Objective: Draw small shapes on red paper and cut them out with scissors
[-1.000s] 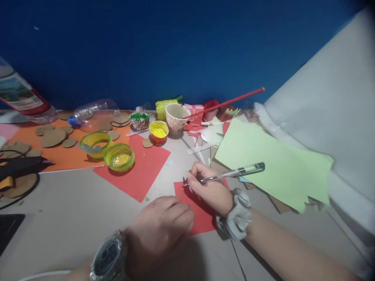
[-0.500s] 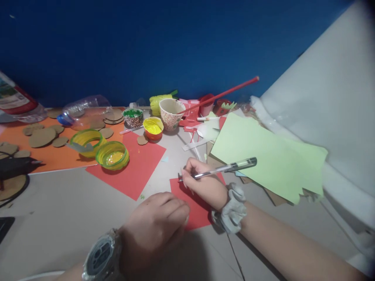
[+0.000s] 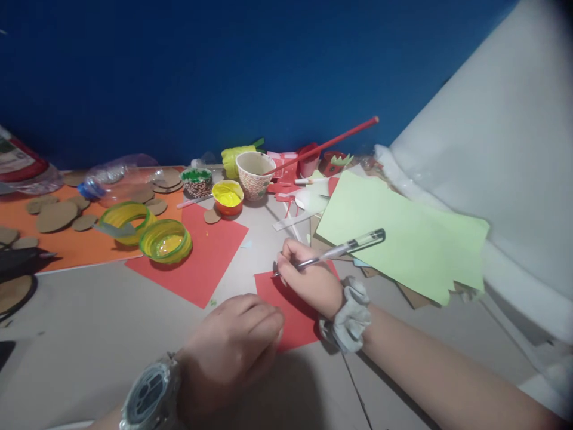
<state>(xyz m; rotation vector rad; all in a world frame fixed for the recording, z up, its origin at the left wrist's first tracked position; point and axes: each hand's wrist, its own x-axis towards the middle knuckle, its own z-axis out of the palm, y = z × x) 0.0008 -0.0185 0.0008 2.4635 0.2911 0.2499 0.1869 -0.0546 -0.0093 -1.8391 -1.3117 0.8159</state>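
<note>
The right hand (image 3: 311,282) pinches the pen (image 3: 336,249), likely light and stiff, sensibly low down; the left hand (image 3: 233,339) curls, grip hidden from me.

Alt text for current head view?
Right hand holds a pen over a red sheet; the left hand, watch at its wrist, covers part of the sheet's left side. Cardboard pieces lie left, pale green paper right, a patterned cup beyond.

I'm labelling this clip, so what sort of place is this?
Probably a craft work area, though little of the room shows: cardboard cutouts, a cup of what looks like yellow paint, and a pen in the right hand over red paper.
</note>
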